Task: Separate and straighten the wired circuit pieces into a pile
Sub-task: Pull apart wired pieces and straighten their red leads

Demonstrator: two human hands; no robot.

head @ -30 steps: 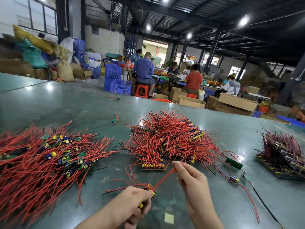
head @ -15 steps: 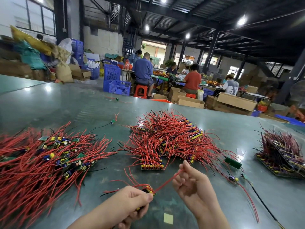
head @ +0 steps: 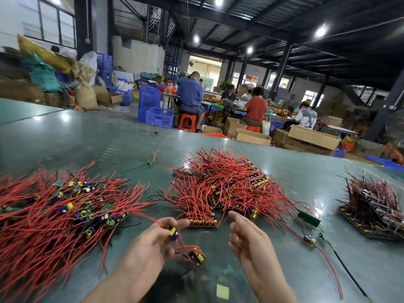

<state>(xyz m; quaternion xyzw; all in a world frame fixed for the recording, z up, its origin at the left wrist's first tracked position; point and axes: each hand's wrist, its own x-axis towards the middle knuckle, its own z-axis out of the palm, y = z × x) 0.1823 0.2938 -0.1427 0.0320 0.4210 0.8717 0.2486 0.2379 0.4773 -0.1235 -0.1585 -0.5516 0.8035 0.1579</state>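
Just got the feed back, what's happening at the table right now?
A person is sorting red-wired circuit pieces on a green table. The left hand pinches one small board with a blue and yellow capacitor, its red wires trailing toward the spread-out pile on the left. The right hand is open and holds nothing. A tangled red-wire heap sits just beyond the hands.

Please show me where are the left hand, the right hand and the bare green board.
left hand (head: 144, 246), head view, back of the hand.
right hand (head: 249, 239), head view, palm.
bare green board (head: 308, 218), head view, its top face.
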